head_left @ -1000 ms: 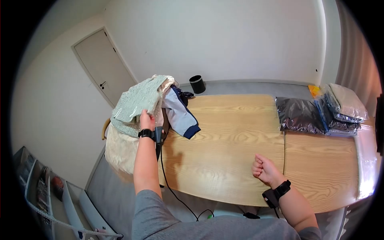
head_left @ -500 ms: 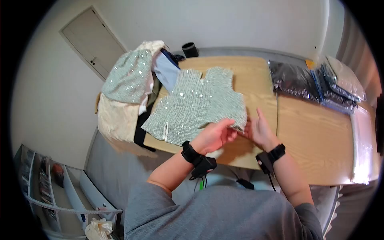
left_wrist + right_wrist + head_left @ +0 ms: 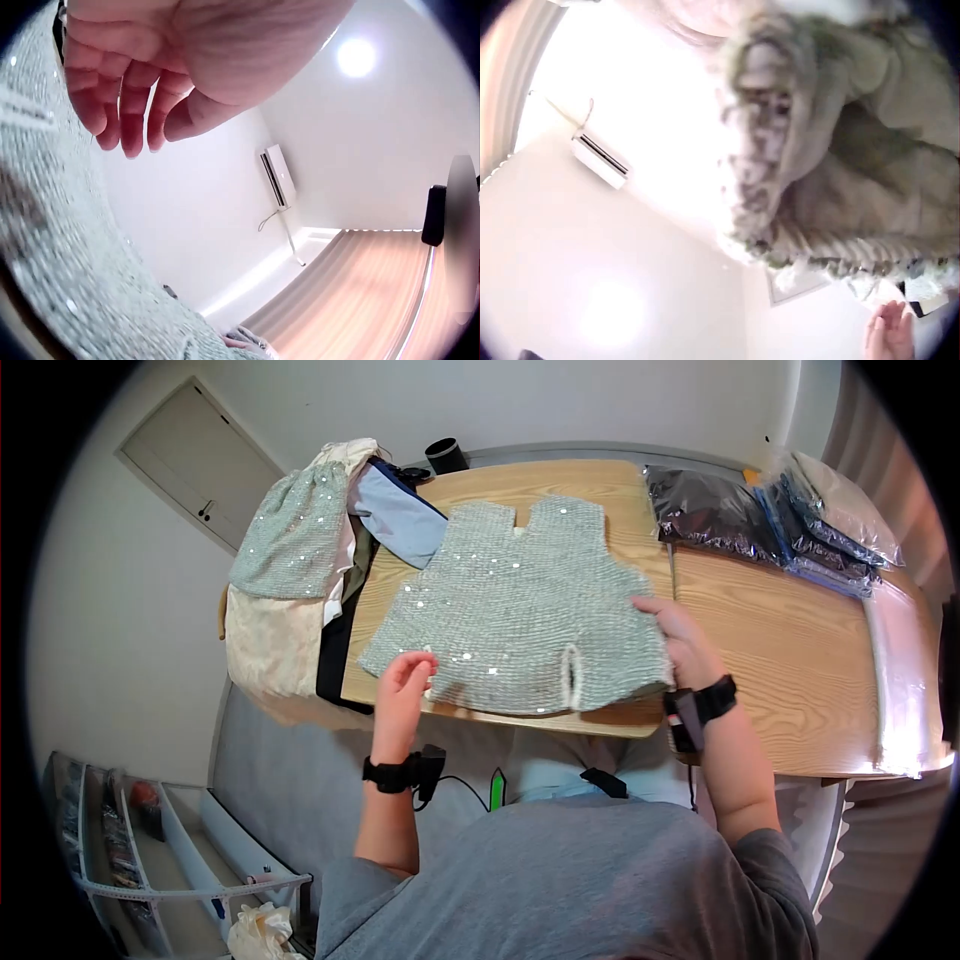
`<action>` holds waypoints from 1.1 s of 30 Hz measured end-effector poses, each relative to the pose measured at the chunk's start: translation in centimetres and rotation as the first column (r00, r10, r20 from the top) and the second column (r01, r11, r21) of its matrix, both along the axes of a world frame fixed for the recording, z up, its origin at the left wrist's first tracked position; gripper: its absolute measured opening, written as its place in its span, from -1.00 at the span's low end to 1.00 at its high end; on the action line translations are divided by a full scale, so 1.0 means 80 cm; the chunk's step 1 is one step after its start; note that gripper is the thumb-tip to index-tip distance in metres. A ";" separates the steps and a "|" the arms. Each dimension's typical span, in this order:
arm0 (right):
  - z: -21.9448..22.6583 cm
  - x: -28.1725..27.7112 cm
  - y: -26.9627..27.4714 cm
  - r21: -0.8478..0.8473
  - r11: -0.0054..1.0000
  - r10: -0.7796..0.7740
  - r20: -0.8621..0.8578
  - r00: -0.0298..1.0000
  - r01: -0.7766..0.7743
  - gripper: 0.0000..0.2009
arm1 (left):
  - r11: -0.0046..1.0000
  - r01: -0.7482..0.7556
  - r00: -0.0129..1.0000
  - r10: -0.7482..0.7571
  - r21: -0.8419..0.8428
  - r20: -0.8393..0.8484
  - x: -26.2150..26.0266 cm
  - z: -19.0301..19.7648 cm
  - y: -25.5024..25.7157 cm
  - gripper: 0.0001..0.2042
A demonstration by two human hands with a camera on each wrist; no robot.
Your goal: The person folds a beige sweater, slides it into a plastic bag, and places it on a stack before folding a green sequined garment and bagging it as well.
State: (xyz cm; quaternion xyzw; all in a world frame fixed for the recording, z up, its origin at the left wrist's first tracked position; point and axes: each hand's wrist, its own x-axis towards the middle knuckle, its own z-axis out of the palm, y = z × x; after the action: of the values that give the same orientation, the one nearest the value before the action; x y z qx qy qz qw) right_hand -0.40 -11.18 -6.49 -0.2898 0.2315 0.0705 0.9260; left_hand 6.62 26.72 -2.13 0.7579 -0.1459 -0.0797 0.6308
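Note:
A pale green sequined garment [image 3: 515, 615] lies spread on the wooden table [image 3: 800, 650], overhanging its near edge slightly. At its right edge, the right hand [image 3: 688, 645] grips the cloth with the thumb on top; the other fingers are mostly hidden. Beside the lower left part of the garment is the left hand [image 3: 403, 695], fingers loosely bent and holding nothing. The left wrist view shows that hand [image 3: 172, 60] above the sequined cloth [image 3: 90, 247]. Close up in the right wrist view, the garment's edge [image 3: 757, 165] gapes and shows its lining.
Clothes in cream [image 3: 270, 650], light blue [image 3: 400, 520] and green [image 3: 295, 535] are heaped at the table's left end. Plastic-wrapped garments [image 3: 710, 515] lie at the back right, clear plastic [image 3: 900, 680] along the right side. A black bin [image 3: 446, 456] stands behind the table.
The green garment has come from the left heap onto the table and spread flatter. The left hand crossed to the right, then returned left. The right hand has taken hold of the garment's right edge.

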 end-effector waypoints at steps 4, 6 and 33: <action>0.067 -0.078 -0.050 -0.007 0.999 -0.052 0.004 0.999 0.052 -0.73 | 0.998 -0.056 0.998 0.056 0.026 0.027 -0.007 0.002 0.017 -0.84; 0.065 -0.109 -0.080 -0.109 0.992 -0.070 -0.013 0.997 0.069 -0.73 | 0.999 -0.038 0.999 0.038 0.012 0.031 -0.001 -0.016 0.021 -0.83; 0.062 -0.167 0.098 -0.931 -0.331 0.182 0.100 0.978 0.156 -0.44 | 0.845 0.040 0.799 -0.347 0.533 0.490 -0.079 0.022 -0.080 -0.63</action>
State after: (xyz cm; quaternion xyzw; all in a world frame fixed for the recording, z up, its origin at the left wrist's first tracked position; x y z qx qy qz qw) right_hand -13.78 -3.34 -1.57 -0.9302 0.0899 -0.1683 0.3137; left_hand 0.30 20.28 -0.41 0.8626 -0.3813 0.0490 0.3289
